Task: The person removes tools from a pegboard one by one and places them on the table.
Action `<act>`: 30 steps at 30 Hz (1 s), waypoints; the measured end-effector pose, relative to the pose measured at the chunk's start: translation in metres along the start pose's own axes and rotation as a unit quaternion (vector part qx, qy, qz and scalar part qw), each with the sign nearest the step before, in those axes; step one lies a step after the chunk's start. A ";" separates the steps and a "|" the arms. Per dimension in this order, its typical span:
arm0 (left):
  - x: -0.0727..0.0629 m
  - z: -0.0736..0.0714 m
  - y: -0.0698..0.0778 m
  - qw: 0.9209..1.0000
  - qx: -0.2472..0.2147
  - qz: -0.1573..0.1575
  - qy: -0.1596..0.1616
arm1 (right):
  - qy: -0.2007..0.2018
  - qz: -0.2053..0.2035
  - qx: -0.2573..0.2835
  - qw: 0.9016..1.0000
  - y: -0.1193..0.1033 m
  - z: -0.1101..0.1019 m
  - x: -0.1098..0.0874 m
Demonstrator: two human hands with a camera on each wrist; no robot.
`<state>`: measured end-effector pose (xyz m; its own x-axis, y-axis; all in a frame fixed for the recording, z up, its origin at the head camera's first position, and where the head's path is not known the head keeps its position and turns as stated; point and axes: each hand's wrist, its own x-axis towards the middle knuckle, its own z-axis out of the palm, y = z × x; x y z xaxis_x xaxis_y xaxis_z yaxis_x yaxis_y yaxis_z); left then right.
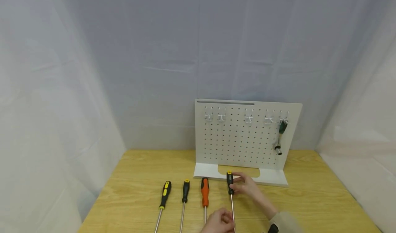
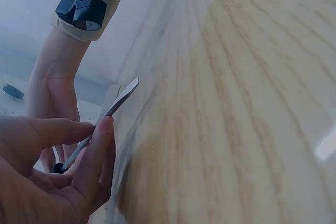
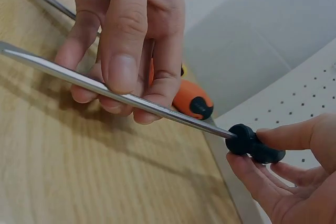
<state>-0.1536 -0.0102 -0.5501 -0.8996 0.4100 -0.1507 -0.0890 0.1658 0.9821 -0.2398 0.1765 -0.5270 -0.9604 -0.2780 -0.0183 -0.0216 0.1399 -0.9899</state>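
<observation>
Right grip (image 1: pixel 244 186) is pinching the rightmost screwdriver (image 1: pixel 230 184) by its handle (image 3: pixel 241 141), left grip (image 1: pixel 218 222) its shaft (image 3: pixel 194 122), above the surface (image 1: pixel 139 191); both are apparently steadying it, next probably needing an even lift.

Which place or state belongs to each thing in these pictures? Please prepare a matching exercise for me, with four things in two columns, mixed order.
Column 1
1. left hand
2. right hand
3. orange-and-black screwdriver
4. pegboard

Column 2
A. lies on the table
B. grips a black handle
C. bears clear hooks
D. pinches a metal shaft

Pairs: 1-D, 2-B, 3-A, 4-C
</observation>
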 end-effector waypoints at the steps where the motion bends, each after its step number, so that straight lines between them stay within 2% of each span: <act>1: 0.000 -0.001 -0.001 1.000 0.011 -0.005 -0.003 | -0.001 0.001 -0.001 1.000 0.002 0.001 -0.001; 5: -0.001 -0.002 0.000 0.999 0.025 -0.035 -0.015 | 0.002 0.002 -0.008 1.000 0.009 0.005 -0.002; 8: -0.002 -0.002 0.001 0.998 0.037 -0.049 -0.011 | 0.002 0.001 -0.022 1.000 0.013 0.007 -0.001; 13: -0.003 -0.001 0.001 0.996 0.068 -0.062 0.001 | 0.005 0.006 -0.046 0.999 0.018 0.010 0.001; 20: -0.003 -0.005 0.004 0.993 0.090 -0.079 -0.014 | 0.005 0.025 -0.065 0.998 0.016 0.014 0.001; 26: 0.002 -0.010 -0.006 0.991 0.105 -0.077 -0.041 | 0.018 0.030 -0.090 0.995 0.020 0.016 0.005; 30: 0.011 -0.012 -0.018 0.991 0.103 -0.077 -0.047 | 0.035 0.035 -0.117 0.992 0.022 0.016 0.007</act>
<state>-0.1665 -0.0195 -0.5684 -0.8376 0.4454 -0.3163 -0.1239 0.4089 0.9041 -0.2420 0.1624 -0.5510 -0.9784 -0.1952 -0.0674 -0.0108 0.3745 -0.9272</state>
